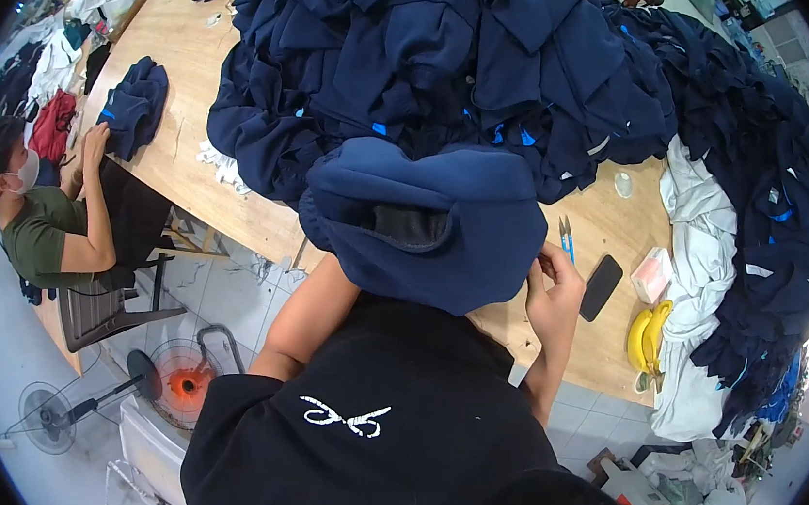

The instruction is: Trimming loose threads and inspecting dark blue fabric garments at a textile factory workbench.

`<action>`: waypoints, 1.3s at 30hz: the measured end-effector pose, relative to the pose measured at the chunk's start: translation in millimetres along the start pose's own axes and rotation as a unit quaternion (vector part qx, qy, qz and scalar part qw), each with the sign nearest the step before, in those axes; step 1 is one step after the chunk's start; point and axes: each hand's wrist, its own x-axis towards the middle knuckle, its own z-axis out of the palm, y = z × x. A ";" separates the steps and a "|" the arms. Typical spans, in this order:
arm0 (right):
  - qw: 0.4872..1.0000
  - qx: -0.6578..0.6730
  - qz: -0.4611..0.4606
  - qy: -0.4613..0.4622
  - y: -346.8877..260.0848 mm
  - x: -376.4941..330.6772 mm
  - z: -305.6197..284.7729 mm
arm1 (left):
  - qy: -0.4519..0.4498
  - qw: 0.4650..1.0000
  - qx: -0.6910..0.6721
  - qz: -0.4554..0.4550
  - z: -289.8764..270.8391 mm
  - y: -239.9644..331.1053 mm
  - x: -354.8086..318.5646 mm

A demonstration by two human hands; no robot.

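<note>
Head view — right fingers (563,266) pinch a navy garment (467,246); it hides left fingers — grip unclear; snips (567,242), phone (602,288), bananas (641,339) nearby

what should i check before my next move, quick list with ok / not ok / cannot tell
1. Right hand at the edge of the navy garment: ok, fingers are there.
2. Left hand's grip: cannot tell, the garment hides it.
3. Blue-handled snips close to the right hand: ok, they lie on the table just beyond it.
4. Phone out from under the garment: ok, in plain view on the table.
5. Garment apart from the navy pile: cannot tell, they overlap in this view.
6. Bananas well away from the white cloth: not ok, they lie right beside it.
</note>
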 end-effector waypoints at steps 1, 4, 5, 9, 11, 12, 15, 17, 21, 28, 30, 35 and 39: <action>1.000 0.012 -0.007 0.006 0.4 0.4 -1.3 | -0.006 1.000 0.010 0.002 -6.7 0.6 -4.7; 1.000 0.005 -0.016 0.003 1.1 -1.1 -1.9 | -0.016 0.999 0.040 0.009 -13.9 1.9 -2.7; 1.000 0.005 -0.016 0.002 2.7 -1.3 -1.7 | -0.017 0.999 0.050 0.012 -29.2 -0.4 -5.2; 0.999 0.032 0.008 0.033 7.5 -4.9 -0.2 | -0.017 0.995 0.091 0.022 -4.9 3.5 26.0; 0.997 0.046 0.020 0.059 4.6 -6.9 -3.1 | -0.032 0.993 0.108 0.033 -31.8 -0.1 15.0; 0.992 0.087 0.018 0.089 -8.0 -3.7 -3.1 | -0.036 0.992 0.118 0.037 -34.7 2.1 10.8; 0.966 0.251 0.004 0.061 -40.6 13.5 -5.0 | -0.047 0.989 0.134 0.043 -28.8 -5.4 2.7; 0.937 0.343 -0.030 -0.066 -37.4 24.4 -9.5 | -0.054 0.993 -0.103 -0.020 -21.4 -34.6 -13.8; 0.973 0.224 -0.034 -0.043 -40.3 25.0 -8.8 | -0.168 0.976 0.083 0.106 -48.1 -39.2 -7.8; 0.977 0.184 -0.005 0.112 -42.9 33.7 -19.7 | -0.174 0.686 -0.668 -0.231 -90.3 -9.4 -0.7; 0.979 0.180 0.000 0.100 -44.6 33.9 -19.0 | -0.111 0.694 -0.663 -0.257 -84.6 9.4 -3.1; 0.984 0.135 -0.037 0.112 -42.1 37.0 -18.0 | 0.031 0.894 -0.407 -0.184 -64.1 41.1 9.8; 0.987 0.078 -0.062 0.128 -35.5 36.2 -20.0 | 0.075 0.902 -0.390 -0.167 -69.7 53.1 15.6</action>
